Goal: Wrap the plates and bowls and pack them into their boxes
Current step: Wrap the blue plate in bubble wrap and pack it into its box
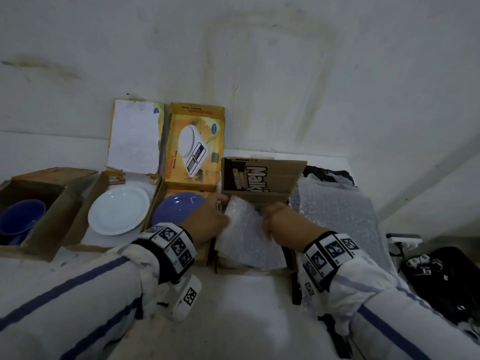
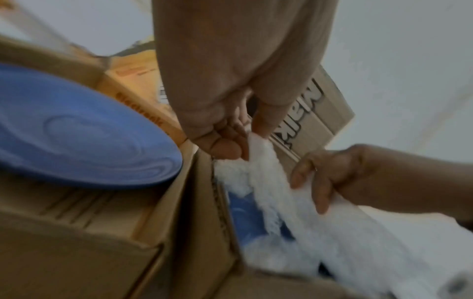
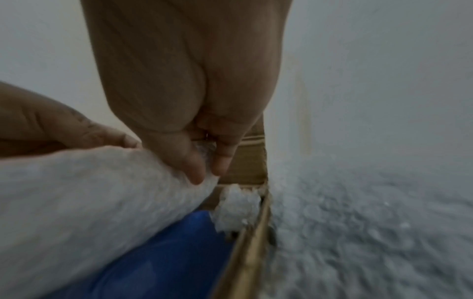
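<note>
The white bench (image 1: 249,307) carries a row of open cardboard boxes against the wall, so each dish has its own place ready. The box (image 1: 262,178) in front of me, lid flap propped up out of the way, holds a blue dish (image 3: 163,252) under a sheet of bubble wrap (image 1: 246,237). I judge I am tucking the wrap down around the dish so it sits cushioned inside.

More bubble wrap sheets (image 1: 337,211) lie just right of the box, within reach for the next wrap. To the left, a blue plate (image 1: 179,206) rests in the yellow kitchen-scale box (image 1: 194,146), a white plate (image 1: 118,210) in the next box, and a blue bowl (image 1: 22,216) in the far-left box, all unwrapped.

My left hand (image 1: 207,222) pinches the wrap's far left corner; my right hand (image 1: 279,219) pinches its far right edge between thumb and fingers.
</note>
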A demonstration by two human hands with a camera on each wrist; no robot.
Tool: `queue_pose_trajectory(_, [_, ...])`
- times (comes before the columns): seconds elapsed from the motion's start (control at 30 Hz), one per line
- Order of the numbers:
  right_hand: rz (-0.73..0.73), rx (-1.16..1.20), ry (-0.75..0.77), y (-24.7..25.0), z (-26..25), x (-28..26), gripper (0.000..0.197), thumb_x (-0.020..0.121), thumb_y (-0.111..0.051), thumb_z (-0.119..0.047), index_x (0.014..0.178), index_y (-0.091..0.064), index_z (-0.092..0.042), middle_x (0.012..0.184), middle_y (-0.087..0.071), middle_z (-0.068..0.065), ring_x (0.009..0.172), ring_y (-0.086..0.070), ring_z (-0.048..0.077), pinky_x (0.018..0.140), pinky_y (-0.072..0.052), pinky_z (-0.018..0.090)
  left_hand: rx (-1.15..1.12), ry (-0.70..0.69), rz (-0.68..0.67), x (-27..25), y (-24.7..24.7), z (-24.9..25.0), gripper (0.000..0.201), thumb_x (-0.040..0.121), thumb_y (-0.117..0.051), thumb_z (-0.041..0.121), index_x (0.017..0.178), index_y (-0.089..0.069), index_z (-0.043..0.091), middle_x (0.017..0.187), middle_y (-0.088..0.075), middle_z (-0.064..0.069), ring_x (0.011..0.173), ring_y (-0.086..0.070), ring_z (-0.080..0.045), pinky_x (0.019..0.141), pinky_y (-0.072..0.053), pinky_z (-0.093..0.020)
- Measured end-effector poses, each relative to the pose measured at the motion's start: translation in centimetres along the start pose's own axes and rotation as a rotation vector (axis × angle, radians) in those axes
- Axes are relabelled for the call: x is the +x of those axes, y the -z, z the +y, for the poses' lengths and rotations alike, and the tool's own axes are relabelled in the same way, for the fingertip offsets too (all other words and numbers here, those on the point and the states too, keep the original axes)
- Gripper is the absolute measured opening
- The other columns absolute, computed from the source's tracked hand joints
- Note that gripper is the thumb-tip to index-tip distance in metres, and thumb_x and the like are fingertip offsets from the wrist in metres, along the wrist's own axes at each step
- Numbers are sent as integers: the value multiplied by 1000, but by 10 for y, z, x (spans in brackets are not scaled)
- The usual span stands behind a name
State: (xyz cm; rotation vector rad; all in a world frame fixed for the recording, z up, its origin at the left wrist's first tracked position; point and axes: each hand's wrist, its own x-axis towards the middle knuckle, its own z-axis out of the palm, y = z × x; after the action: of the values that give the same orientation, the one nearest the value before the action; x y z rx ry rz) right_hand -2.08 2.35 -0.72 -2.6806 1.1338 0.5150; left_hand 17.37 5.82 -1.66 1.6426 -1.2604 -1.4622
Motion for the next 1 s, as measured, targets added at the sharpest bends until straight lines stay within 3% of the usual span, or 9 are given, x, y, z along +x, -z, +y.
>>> queue_pose_trajectory(0.07, [20,-57,-29,-11,6,4,28,25,-83,7,44,-65,-4,58,-63,12,53,-62,27,49,-54,24,268,-100,-1,2,-3,-6,39,87,-53,-4,115,-42,22,79,-54,-3,62,-53,-15,53,-44,-24])
queue_pose_trajectory(0.17, [157,-70,-107,-19,9,11,35,14,-86,-5,40,-64,-7,54,-59,7,51,-60,23,47,-49,18,564,-215,22,5,-8,-15,35,87,-48,-3,110,-42,22,77,-47,1,62,-49,-12,53,-41,-24])
queue_pose_trajectory(0.23, [86,-93,-189,-14,2,10,28,43,-87,-11,66,-72,-3,80,-65,14,76,-63,29,63,-54,25,712,-245,61,7,-12,-16,33,89,-48,0,116,-43,18,82,-50,-1,67,-54,-17,58,-45,-28])
queue_pose_trajectory(0.3, [10,30,-284,-12,0,13,27,81,-62,-13,105,-64,-3,119,-53,16,110,-50,33,88,-47,38,843,-242,128,11,-14,-19,31,91,-47,5,119,-40,16,90,-54,-5,78,-59,-24,65,-49,-35])
queue_pose_trajectory(0.47, [-41,-30,-296,-10,-4,13,38,88,-46,-21,122,-57,-8,131,-47,9,123,-36,31,106,-28,44,1064,-373,156,24,-14,-29,29,86,-55,5,113,-50,14,112,-50,-7,99,-58,-26,77,-53,-35])
queue_pose_trajectory(0.6, [173,-154,-244,-6,-12,10,34,94,-39,-19,121,-59,-12,130,-46,5,122,-34,31,100,-27,42,1052,-735,136,18,-20,-16,23,60,-66,-7,68,-59,13,76,-55,-7,66,-57,-24,54,-39,-25])
queue_pose_trajectory(0.67, [133,-93,-260,-8,-17,12,36,95,-38,-22,125,-55,-11,131,-43,8,122,-35,31,101,-29,41,1091,-833,89,15,-27,-12,14,63,-57,2,69,-61,14,74,-58,-6,66,-59,-23,61,-39,-23])
queue_pose_trajectory(0.8, [-45,81,-308,-22,-22,18,40,94,-42,-19,133,-39,-10,137,-30,17,126,-33,35,103,-36,43,1366,-475,-22,11,-37,-17,47,84,-55,29,128,-47,12,130,-45,-8,119,-45,-28,96,-34,-34])
queue_pose_trajectory(1.0, [-190,216,-361,-24,-20,23,50,93,-49,-20,140,-34,-22,143,-15,14,130,-29,40,107,-35,48,1505,-383,-144,12,-36,-17,52,87,-55,35,133,-47,14,153,-17,-12,137,-23,-30,109,-22,-40])
